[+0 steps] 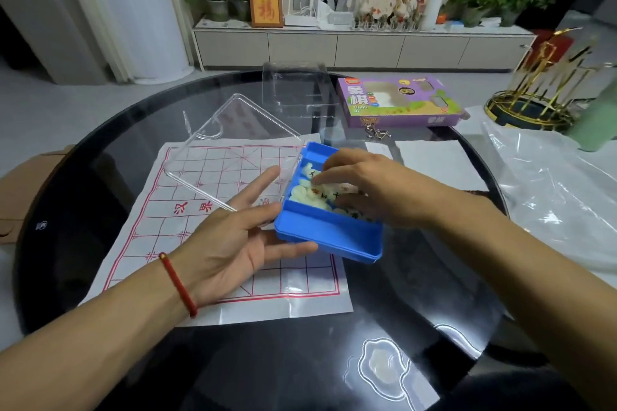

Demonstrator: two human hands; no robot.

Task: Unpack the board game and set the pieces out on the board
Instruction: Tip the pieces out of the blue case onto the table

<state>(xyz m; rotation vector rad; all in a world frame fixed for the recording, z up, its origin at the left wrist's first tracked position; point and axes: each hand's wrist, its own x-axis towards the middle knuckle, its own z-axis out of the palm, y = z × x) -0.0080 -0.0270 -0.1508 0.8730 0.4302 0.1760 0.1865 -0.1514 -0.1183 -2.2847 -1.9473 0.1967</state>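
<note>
Now blue tray (329, 237) rests on left hand (233, 243); right hand (364, 183) among pieces (309, 195).

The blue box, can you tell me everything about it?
The blue box looks like plastic, a shallow tray with divided compartments. Its clear lid is swung open. It sits tilted over the paper board. The left hand supports it with straight fingers; the right hand reaches among the pale round pieces.

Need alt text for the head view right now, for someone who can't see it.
A person's right hand reaches into an open blue box of pale game pieces, while the left hand supports the box from below over a red-lined paper board on a dark round table. The clear lid stands open; a purple game carton lies behind.
</note>
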